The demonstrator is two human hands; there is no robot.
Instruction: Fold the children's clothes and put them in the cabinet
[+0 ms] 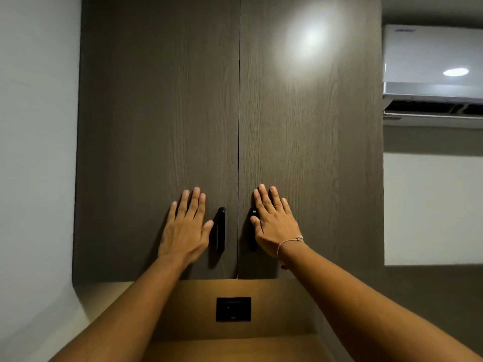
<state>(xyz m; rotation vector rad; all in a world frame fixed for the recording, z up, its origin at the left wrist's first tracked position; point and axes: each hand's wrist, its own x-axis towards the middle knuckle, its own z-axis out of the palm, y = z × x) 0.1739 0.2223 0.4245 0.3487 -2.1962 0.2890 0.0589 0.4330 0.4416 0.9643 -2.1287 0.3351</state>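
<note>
A tall dark wood cabinet (230, 100) fills the view, its two doors closed with a thin seam between them. My left hand (185, 228) lies flat on the left door (156, 126), fingers spread, just left of its black handle (221, 229). On the right door (313, 139) my right hand (274, 226) is pressed flat and covers most of that door's black handle (253, 241). Neither hand holds anything. No clothes are in view.
Below the doors is a lit wooden niche with a black wall socket (233, 309). A pale wall (36, 152) stands to the left. A white air conditioner (433, 74) hangs high on the right.
</note>
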